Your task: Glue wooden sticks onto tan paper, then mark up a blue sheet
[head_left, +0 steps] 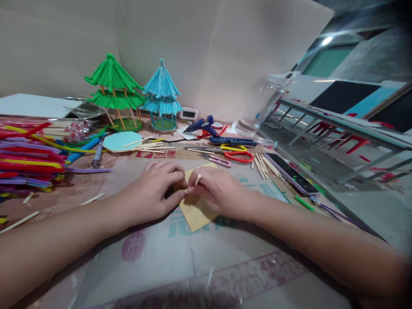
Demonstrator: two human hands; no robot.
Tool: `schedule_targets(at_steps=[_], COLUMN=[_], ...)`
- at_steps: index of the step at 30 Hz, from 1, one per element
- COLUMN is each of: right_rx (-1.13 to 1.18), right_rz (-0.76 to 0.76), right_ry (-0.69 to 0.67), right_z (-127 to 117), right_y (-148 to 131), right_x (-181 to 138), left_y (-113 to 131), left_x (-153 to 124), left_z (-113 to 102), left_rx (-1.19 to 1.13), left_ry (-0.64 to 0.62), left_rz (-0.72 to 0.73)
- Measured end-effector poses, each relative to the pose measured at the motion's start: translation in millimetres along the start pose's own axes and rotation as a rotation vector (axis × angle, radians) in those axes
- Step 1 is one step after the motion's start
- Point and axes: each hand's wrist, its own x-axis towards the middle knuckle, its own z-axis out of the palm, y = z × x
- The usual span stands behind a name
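Note:
My left hand [154,189] and my right hand [214,189] meet over a tan cardboard piece [198,212] lying on the table. My right hand pinches a short wooden stick [198,179] held upright on the cardboard. The fingertips of my left hand are curled and press on the cardboard's left edge, right beside the stick's base. Both hands cover much of the cardboard.
A green straw pagoda [114,92] and a blue one [161,96] stand at the back. Coloured straws [28,156] pile at left. A blue glue gun [204,125], red scissors [236,155], loose sticks [262,165], a phone [291,174] and a light blue octagon [122,140] lie around.

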Motion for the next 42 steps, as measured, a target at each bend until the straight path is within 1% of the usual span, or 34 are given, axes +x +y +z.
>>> schedule_targets(at_steps=[2, 3, 5, 7, 11, 13, 15, 17, 18, 20, 21, 22, 23, 24, 25, 26, 29, 31, 32, 33, 35, 36, 37, 39, 40, 41, 42], right_rx=[-0.088, -0.089, -0.019, 0.126, 0.501, 0.629, 0.713, 0.784, 0.829, 0.968, 1.046, 1.113, 1.154, 1.159, 1.141, 1.127, 1.209, 1.266, 1.274, 1.286, 1.363, 1.412, 1.445, 1.426, 1.384, 1.352, 1.357], right_rz=[0.032, 0.041, 0.055, 0.104, 0.242, 0.294, 0.342, 0.362, 0.356, 0.316, 0.296, 0.281, 0.278, 0.282, 0.29, 0.294, 0.278, 0.258, 0.25, 0.234, 0.188, 0.171, 0.166, 0.172, 0.164, 0.136, 0.09], right_ry=[0.064, 0.089, 0.138, 0.212, 0.409, 0.426, 0.365, 0.256, 0.179, -0.019, -0.092, -0.116, -0.093, -0.041, 0.006, 0.019, -0.127, -0.15, -0.184, -0.253, -0.48, -0.558, -0.571, -0.538, -0.59, -0.708, -0.855], right_z=[-1.2, -2.1, -4.4, -7.2, -9.4, -7.1, -3.6, -1.2, -1.0, -2.7, -4.3, -6.0, -7.6, -8.8, -9.6, -9.9, -9.4, -9.8, -10.8, -12.4, -17.4, -20.3, -23.1, -27.1, -28.0, -28.2, -28.0], right_y=[9.4, 12.6, 14.8, 13.5, 16.3, 21.6, 25.5, 25.5, 23.9, 19.5, 17.6, 16.4, 16.2, 16.9, 18.4, 20.3, 24.5, 23.4, 21.6, 19.4, 14.5, 12.4, 10.9, 9.8, 10.1, 10.6, 11.2], right_x=[2.9, 3.7, 3.5, 2.0, -0.1, -0.8, -2.5, -5.4, -7.0, -9.9, -10.8, -11.3, -11.3, -10.9, -10.4, -9.9, -10.2, -12.8, -14.6, -16.6, -19.9, -20.8, -21.1, -20.1, -19.2, -18.5, -18.1], left_y=[0.2, 0.2, 0.0, -0.5, -1.6, -2.1, -2.6, -3.1, -3.3, -3.6, -3.6, -3.6, -3.6, -3.5, -3.4, -3.3, -3.1, -3.2, -3.3, -3.5, -3.6, -3.6, -3.5, -3.1, -2.9, -2.9, -2.9], left_x=[0.5, 0.8, 0.9, 0.6, -0.9, -1.4, -1.5, -1.3, -1.2, -1.2, -1.3, -1.4, -1.5, -1.5, -1.6, -1.7, -1.7, -1.8, -1.8, -1.9, -2.3, -2.5, -2.6, -2.8, -2.8, -2.6, -2.5], left_z=[0.3, 0.5, 0.7, 0.8, 1.5, 2.1, 2.6, 3.0, 3.2, 3.5, 3.6, 3.7, 3.8, 3.8, 3.8, 3.7, 3.2, 3.0, 3.0, 3.0, 3.1, 3.2, 3.2, 3.3, 3.4, 3.5, 3.7], left_rx=[0.013, 0.017, 0.02, 0.02, 0.019, 0.024, 0.029, 0.032, 0.033, 0.03, 0.026, 0.023, 0.02, 0.021, 0.024, 0.028, 0.031, 0.032, 0.033, 0.033, 0.027, 0.022, 0.018, 0.02, 0.026, 0.033, 0.041], left_ry=[-0.003, -0.006, -0.013, -0.014, 0.005, 0.002, -0.002, 0.001, 0.004, 0.008, 0.009, 0.01, 0.01, 0.01, 0.009, 0.008, 0.005, 0.006, 0.007, 0.007, 0.01, 0.012, 0.012, 0.017, 0.02, 0.021, 0.024], left_rz=[-0.015, -0.022, -0.031, -0.03, -0.022, -0.026, -0.029, -0.029, -0.028, -0.023, -0.02, -0.018, -0.018, -0.02, -0.025, -0.029, -0.032, -0.029, -0.028, -0.027, -0.025, -0.022, -0.019, -0.017, -0.022, -0.03, -0.039])
